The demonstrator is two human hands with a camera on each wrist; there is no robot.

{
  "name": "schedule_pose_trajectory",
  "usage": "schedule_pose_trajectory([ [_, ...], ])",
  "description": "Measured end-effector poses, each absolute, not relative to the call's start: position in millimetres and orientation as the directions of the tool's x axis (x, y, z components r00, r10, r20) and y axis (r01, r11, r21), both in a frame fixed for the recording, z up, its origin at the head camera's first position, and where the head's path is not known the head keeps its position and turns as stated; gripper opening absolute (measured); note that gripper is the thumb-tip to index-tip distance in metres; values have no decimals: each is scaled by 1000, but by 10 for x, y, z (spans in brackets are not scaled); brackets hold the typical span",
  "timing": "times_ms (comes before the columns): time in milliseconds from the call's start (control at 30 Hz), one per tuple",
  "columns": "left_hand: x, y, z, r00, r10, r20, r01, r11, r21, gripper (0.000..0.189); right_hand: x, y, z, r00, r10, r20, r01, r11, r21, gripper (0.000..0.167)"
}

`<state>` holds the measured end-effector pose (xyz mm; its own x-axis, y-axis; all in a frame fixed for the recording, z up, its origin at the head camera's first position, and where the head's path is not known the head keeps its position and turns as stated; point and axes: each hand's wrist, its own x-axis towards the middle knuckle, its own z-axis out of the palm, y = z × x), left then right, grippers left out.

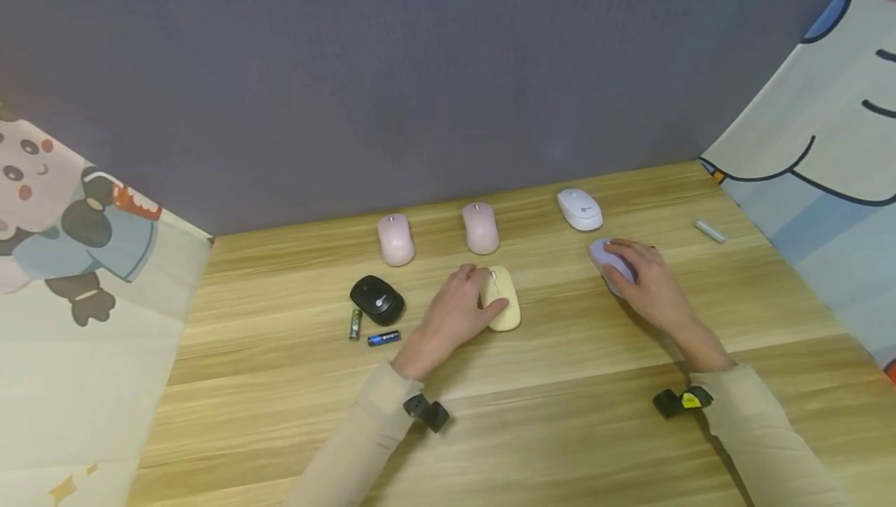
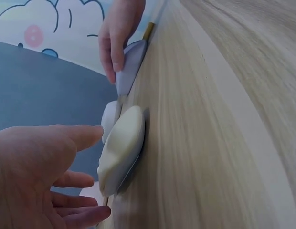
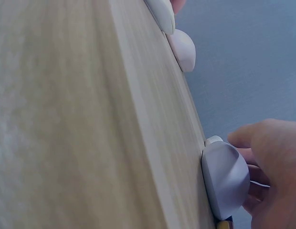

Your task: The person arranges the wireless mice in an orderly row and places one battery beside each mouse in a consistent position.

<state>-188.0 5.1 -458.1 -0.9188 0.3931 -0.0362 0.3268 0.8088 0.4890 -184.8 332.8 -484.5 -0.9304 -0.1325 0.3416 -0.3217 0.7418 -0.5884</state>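
A pale yellow computer mouse (image 1: 505, 306) lies on the table under my left hand (image 1: 455, 309). The thumb reaches over its lower part, with the fingers near its upper left edge. From the left wrist, these fingers (image 2: 74, 202) look loosely spread close beside the mouse. My right hand (image 1: 647, 281) grips a lavender mouse (image 1: 610, 262), its fingers over the far part and its thumb nearer to me. Seen from the right wrist, the lavender mouse (image 3: 225, 179) has that hand behind it, which hides its far side.
Along the back stand two pink mice (image 1: 397, 241) and a white mouse (image 1: 580, 209). To the left, a black mouse (image 1: 377, 300) has a green battery (image 1: 355, 324) and a blue battery (image 1: 384, 338) below it. A pale small cylinder (image 1: 710, 231) lies far right. A dark wall (image 1: 434, 87) bounds the back.
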Motion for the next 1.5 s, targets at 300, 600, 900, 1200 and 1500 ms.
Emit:
schedule_pose_trajectory([
  [300,-1866,-138,-4571,-909,416,-21,368,827,426,62,-1856,3337,-4845,-923,-141,359,-339,739,-583,36],
  [600,-1758,-355,-4507,-915,402,32,375,818,436,61,-1853,3343,-4854,-926,-139,351,-334,735,-591,36],
  [900,-1674,-549,-4431,-919,388,71,381,827,414,58,-1860,3341,-4848,-916,-140,375,-354,721,-596,35],
  [1200,-1653,-727,-4425,-917,362,165,398,838,372,51,-1852,3339,-4841,-923,-144,358,-344,727,-595,35],
  [1500,-1662,-893,-4471,-918,314,242,384,855,348,47,-1848,3335,-4818,-928,-141,346,-335,724,-602,36],
])
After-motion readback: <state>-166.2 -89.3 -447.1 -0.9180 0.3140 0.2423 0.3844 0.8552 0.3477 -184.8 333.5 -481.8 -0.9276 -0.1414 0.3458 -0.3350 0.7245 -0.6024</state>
